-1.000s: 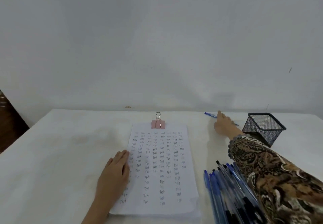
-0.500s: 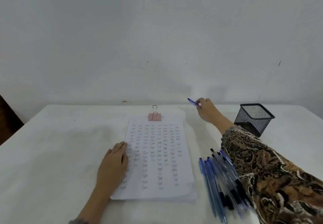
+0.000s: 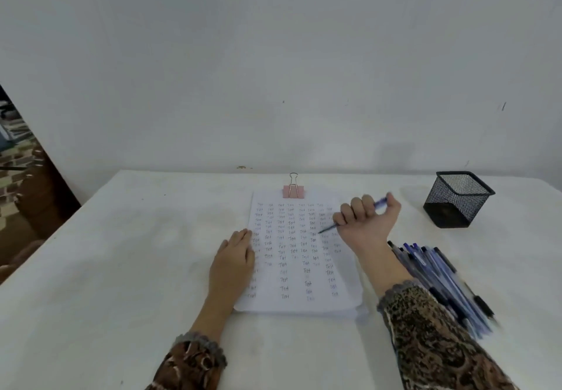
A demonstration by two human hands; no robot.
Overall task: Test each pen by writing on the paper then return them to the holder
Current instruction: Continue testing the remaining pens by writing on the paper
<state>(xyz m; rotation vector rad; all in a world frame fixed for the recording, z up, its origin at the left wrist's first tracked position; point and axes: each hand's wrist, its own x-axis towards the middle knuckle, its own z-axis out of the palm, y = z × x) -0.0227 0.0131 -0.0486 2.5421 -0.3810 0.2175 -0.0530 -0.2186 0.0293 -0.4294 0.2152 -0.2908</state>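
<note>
Testing in hand: a blue pen (image 3: 380, 204) is gripped in the right hand (image 3: 369, 222), fingers curled round the barrel, with its tip held over the upper right part of the paper (image 3: 292, 304); whether the tip touches the sheet cannot be told.
Paper steadied: the left hand (image 3: 234, 256) is laid flat, fingers straight, on the paper's left edge.
Work done: most of the paper is filled with columns of one short word, so many tests are judged made; the lower rows are sparser.
Work left: a pile of pens (image 3: 441, 283) lies just right of the paper. The mesh holder (image 3: 459, 199), well apart beyond the paper's upper right corner, is seen with no pen standing in it. Returning is judged hardly begun.
Hidden: the pile's near end is covered by the right sleeve (image 3: 431, 338) and smeared by blur, so no count can be made, and tested pens cannot be told from untested.
Hard to make out: the written word is too small to be read surely; the holder's floor is veiled by mesh.
Top edge: the paper is pinned by a pink binder clip (image 3: 293, 191).
</note>
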